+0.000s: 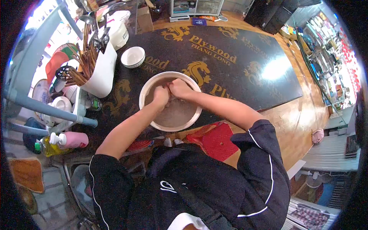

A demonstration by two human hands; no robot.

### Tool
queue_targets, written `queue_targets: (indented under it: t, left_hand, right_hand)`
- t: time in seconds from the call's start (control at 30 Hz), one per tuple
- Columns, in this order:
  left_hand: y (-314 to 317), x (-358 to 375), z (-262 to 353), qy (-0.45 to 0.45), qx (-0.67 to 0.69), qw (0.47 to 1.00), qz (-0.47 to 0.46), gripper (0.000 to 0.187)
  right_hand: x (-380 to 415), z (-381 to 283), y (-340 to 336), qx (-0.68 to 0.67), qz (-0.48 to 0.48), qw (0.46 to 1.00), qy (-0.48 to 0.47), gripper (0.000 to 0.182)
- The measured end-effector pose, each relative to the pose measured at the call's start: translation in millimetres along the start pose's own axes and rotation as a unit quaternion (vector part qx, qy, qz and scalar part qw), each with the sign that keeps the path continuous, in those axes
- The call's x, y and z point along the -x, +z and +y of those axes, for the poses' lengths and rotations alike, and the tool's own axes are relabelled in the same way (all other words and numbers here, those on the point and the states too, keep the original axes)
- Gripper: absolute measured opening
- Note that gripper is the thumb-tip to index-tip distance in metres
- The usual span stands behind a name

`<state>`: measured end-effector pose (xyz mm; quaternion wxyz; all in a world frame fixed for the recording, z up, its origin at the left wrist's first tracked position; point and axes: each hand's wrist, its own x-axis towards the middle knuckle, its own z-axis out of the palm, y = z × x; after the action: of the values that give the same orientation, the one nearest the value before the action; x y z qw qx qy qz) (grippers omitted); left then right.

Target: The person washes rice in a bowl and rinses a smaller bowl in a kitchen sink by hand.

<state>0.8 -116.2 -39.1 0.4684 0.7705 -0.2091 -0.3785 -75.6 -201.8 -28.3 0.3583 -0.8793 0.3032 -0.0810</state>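
Both my hands are inside a large white bowl point(197, 115) of cloudy greyish water point(174, 117). My left hand point(161, 96) is closed, its fingers curled toward the other hand. Touching or nearly touching it, my right hand point(180, 89) is closed too. A small reddish-brown bit point(167, 85) shows between the fingers; its kind cannot be made out, and the fingertips are partly hidden. Beyond the bowl to the left stands a small white ribbed bowl point(133, 57).
The bowls stand on a dark plywood board point(245, 88) with gold print. On the left are a white utensil holder point(103, 73) full of chopsticks, a rack rail point(42, 103), a pink pump bottle point(76, 140) and a yellow-green bottle point(51, 147). A red stool point(220, 143) sits below the board's near edge.
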Motion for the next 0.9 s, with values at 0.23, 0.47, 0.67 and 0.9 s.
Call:
queue_targets:
  t: [0.23,0.47,0.67,0.9]
  left_hand:
    - [-9.2,16.0,25.1,-0.054,0.026,0.998,0.007,0.039]
    - [-7.7,-6.4,6.3,-0.081,-0.087,0.988,-0.102,0.031]
    - [-10.8,6.2,22.4,0.018,-0.212,0.975,-0.069,0.031]
    - [-17.9,-1.4,11.9,0.267,-0.455,0.849,-0.018,0.022]
  right_hand:
    - [0.8,-3.6,9.8,-0.072,0.093,0.991,0.064,0.039]
    - [11.5,-6.9,-4.6,0.009,-0.111,0.994,-0.018,0.038]
    - [20.0,-27.3,-20.9,-0.071,-0.095,0.989,0.086,0.051]
    - [13.9,-16.9,-14.4,0.101,-0.063,0.993,-0.016,0.026]
